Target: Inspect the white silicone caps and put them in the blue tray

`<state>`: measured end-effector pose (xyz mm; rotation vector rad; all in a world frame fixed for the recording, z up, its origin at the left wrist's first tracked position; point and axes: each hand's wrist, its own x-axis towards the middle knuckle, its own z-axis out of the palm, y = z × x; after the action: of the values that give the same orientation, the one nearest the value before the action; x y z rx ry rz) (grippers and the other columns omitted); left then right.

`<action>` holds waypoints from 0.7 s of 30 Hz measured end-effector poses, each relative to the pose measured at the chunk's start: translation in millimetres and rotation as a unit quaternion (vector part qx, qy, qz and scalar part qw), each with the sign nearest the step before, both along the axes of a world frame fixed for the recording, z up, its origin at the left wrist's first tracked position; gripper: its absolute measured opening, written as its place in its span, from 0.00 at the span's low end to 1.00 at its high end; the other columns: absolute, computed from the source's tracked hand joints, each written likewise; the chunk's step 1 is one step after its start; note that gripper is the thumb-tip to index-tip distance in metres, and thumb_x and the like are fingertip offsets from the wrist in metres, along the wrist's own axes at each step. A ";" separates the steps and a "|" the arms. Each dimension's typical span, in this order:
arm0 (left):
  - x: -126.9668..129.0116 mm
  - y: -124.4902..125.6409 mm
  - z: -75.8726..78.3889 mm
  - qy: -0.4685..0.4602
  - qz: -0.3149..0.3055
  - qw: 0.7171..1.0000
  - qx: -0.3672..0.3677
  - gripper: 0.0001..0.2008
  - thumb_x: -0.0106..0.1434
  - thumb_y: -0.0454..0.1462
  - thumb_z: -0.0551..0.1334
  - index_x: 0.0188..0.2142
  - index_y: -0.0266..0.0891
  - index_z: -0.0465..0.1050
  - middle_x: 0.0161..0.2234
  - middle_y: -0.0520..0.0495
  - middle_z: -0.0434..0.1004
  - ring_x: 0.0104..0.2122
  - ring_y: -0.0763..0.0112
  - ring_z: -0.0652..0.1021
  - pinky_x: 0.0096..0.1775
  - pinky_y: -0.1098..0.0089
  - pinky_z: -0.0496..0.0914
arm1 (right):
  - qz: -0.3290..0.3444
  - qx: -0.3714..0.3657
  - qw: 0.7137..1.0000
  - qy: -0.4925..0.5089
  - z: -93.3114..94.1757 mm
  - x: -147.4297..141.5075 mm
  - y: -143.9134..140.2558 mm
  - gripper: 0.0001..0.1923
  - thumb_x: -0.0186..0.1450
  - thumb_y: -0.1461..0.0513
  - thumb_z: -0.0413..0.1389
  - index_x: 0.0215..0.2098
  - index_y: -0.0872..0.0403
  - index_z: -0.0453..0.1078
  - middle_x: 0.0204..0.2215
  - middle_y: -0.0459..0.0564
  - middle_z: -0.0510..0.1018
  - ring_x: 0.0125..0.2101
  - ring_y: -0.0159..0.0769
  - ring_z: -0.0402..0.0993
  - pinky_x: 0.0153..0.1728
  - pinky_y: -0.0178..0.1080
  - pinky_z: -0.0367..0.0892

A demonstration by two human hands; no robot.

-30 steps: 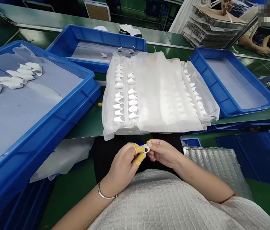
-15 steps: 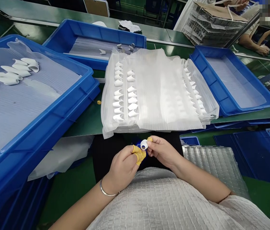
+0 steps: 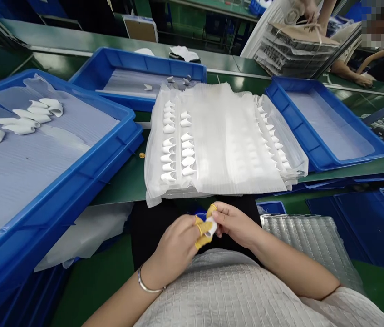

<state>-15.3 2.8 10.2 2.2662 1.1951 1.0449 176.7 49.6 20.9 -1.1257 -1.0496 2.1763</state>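
Over my lap, a small white hollow piece with a rounded shell point(image 3: 211, 227) is pinched between my two hands. My left hand point(image 3: 180, 236), yellow finger cots on its fingertips, presses its fingers against the near left side of the piece. From the right, my right hand point(image 3: 234, 221) grips it with thumb and fingers, one of them in a yellow cot. Fingers hide much of the piece. Just beyond lies a stack of clear trays under a translucent white sheet point(image 3: 226, 150), with rows of similar white pieces point(image 3: 188, 150) showing at its left and right sides.
A big blue tray point(image 3: 110, 150) at left holds several white pieces on a sheet. Behind stands another blue tray point(image 3: 110, 53) with a few pieces, and a lined blue tray point(image 3: 309, 136) is at right. Clear ribbed trays point(image 3: 307, 240) sit low right. People work beyond the bench.
My left fingers have closed in on the white piece and now cover part of it. The view has tilted up slightly, so everything sits lower in the picture.
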 end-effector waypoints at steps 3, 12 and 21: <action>-2.9 -2.6 9.4 0.002 -0.037 0.997 0.070 0.09 0.67 0.29 0.56 0.30 0.39 0.67 0.26 0.49 0.68 0.25 0.73 0.67 0.26 0.72 0.65 | 0.105 0.046 0.993 -0.032 19.5 7.7 8.7 0.22 0.61 0.46 0.64 0.31 0.56 0.67 0.24 0.42 0.70 0.23 0.26 0.65 0.26 0.32 0.62; -30.5 -2.5 19.4 -0.115 0.058 0.991 0.047 0.11 0.67 0.32 0.58 0.48 0.44 0.65 0.34 0.47 0.73 0.32 0.68 0.77 0.32 0.68 0.75 | 0.173 0.263 0.941 -0.122 125.2 -18.9 102.9 0.10 0.65 0.57 0.60 0.34 0.56 0.71 0.27 0.47 0.77 0.29 0.32 0.73 0.30 0.35 0.67; -63.8 -13.1 4.2 -0.079 0.140 0.987 0.007 0.15 0.66 0.32 0.57 0.52 0.47 0.67 0.36 0.46 0.77 0.33 0.65 0.80 0.34 0.66 0.78 | -0.022 0.480 0.727 -0.491 81.0 -107.3 300.9 0.08 0.69 0.61 0.54 0.36 0.57 0.72 0.42 0.54 0.72 0.37 0.36 0.68 0.33 0.36 0.63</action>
<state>-79.0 -10.4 14.4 2.0193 1.4704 1.3112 69.4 350.5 101.9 -1.6322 -2.1417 0.5203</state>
